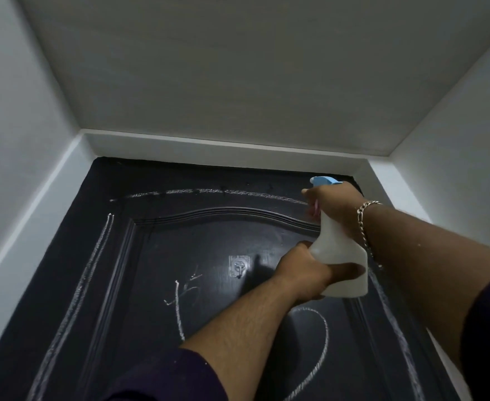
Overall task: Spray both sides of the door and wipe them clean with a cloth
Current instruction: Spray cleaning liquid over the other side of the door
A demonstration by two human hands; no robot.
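Nearest, two dark sleeves give way to bare forearms reaching up toward the door (157,285). The left hand (301,273) comes in from the lower middle and curls its fingers around the lower body of the white spray bottle (339,256), thumb across the front, apparently to steady it and keep the nozzle level. Farther up, the right hand (333,204), a chain bracelet (364,224) at its wrist, wraps the bottle's neck below the blue trigger head (323,180), fingers closed there as if ready to squeeze; whether the trigger is pressed I cannot tell. The nozzle points left across the door's upper right. The dark panelled door carries chalk marks (310,357) and a small clear hook (239,266) near its middle. No cloth shows. Farthest, the white door frame (223,149) meets the pale ceiling (238,68).
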